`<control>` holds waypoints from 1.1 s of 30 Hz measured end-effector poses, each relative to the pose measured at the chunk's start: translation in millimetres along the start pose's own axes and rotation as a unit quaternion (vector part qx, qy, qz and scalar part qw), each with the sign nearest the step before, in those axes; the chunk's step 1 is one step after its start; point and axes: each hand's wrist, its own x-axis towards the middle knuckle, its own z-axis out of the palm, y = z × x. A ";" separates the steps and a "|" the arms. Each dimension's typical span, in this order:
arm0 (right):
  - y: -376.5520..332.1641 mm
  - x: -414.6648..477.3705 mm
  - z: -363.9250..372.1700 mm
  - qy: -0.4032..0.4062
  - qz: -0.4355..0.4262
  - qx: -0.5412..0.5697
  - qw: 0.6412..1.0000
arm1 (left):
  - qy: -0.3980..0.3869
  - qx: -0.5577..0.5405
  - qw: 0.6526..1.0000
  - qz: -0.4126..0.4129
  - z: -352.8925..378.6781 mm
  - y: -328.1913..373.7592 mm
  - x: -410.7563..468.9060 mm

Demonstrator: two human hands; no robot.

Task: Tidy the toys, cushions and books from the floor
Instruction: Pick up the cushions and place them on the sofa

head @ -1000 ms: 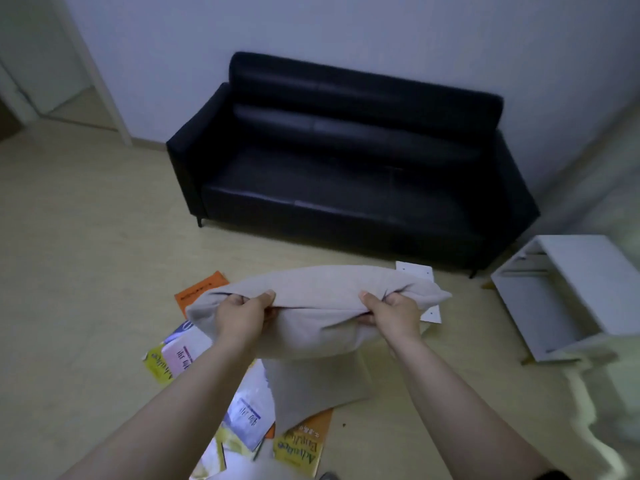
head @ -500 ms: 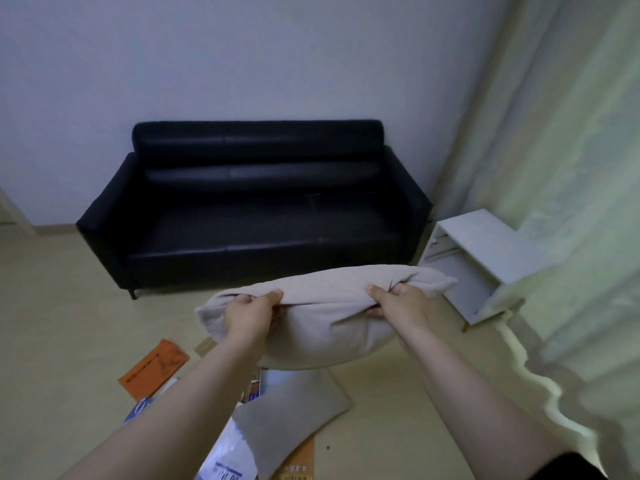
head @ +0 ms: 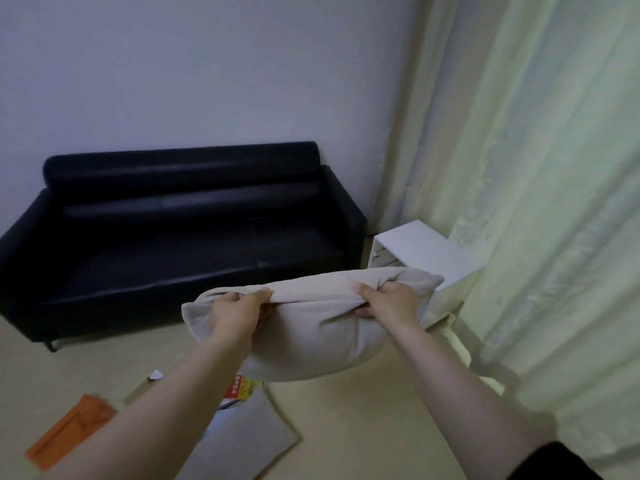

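A beige cushion (head: 311, 327) hangs in the air in front of me, held by its top edge. My left hand (head: 235, 315) grips that edge near the left corner and my right hand (head: 388, 303) grips it near the right corner. Behind the cushion stands a black sofa (head: 173, 244) with a bare seat. On the floor below lie a flat grey cushion cover (head: 242, 441), an orange book (head: 72, 431) and a red and yellow book (head: 242, 386), partly hidden by my arm and the cushion.
A white cabinet (head: 422, 254) lies tipped on the floor between the sofa's right arm and the pale green curtain (head: 536, 202). The curtain pools on the floor at the right. A small white scrap (head: 156, 375) lies on the beige floor.
The cushion has risen off the floor in both hands. My view has swung up and to the right, so the sofa sits further left and the curtain fills the right side.
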 end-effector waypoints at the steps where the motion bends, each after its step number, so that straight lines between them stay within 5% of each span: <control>1: 2.3 11.9 -16.9 -0.002 -0.004 0.002 1.000 | -0.003 -0.008 1.000 0.000 20.4 0.4 -4.3; 16: 17.5 117.2 -154.4 0.030 -0.015 -0.012 0.999 | -0.024 -0.031 0.999 -0.007 195.4 9.1 -14.5; 33: -14.5 299.2 -125.4 0.064 0.025 -0.069 0.995 | -0.069 -0.019 0.996 -0.059 300.2 47.1 158.8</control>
